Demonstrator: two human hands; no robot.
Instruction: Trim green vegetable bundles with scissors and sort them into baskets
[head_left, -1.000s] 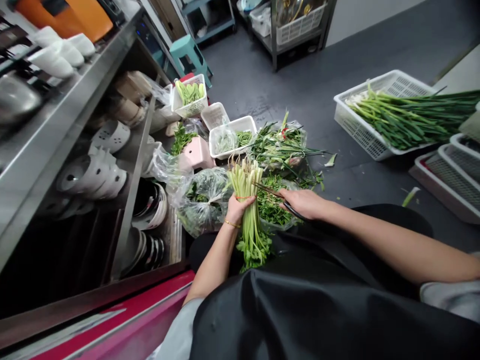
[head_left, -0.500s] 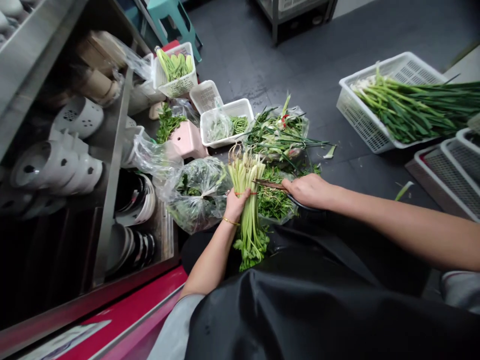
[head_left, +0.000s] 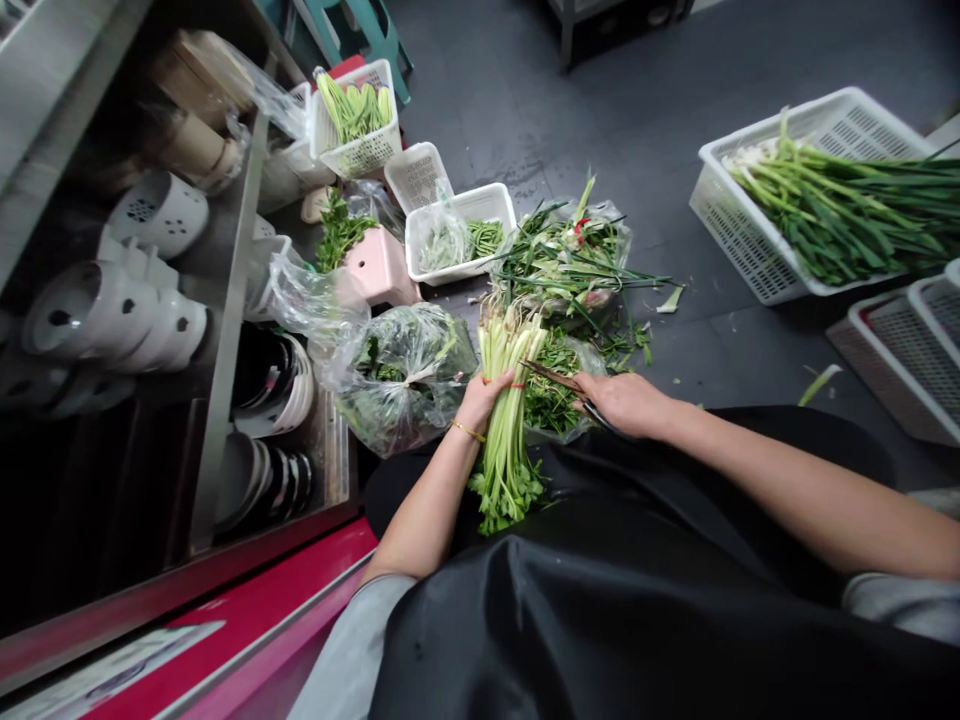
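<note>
My left hand [head_left: 481,402] is closed around a bunch of celery [head_left: 508,445], tied with a red band near my thumb. The bunch stands with its root ends up and away from me and its leaves down near my lap. In my right hand [head_left: 628,404] is a pair of scissors [head_left: 555,376] with dark handles. Their brownish blades point left, and the tips reach the stalks beside the red band. Behind the scissors sits an open plastic bag of cut greens [head_left: 551,400], partly hidden by the celery.
Left of the celery lies a tied clear bag of greens [head_left: 405,410]. Beyond are a pile of leafy trimmings [head_left: 562,250], a white basket of green beans [head_left: 461,270] and a pink stool [head_left: 379,268]. A basket of long green stalks [head_left: 739,245] stands right; a metal shelf [head_left: 232,300] of dishes left.
The scissors and my right hand have shifted slightly down and right, and the blades look more parted. My left hand still grips the celery. The whole view has shifted a little.
</note>
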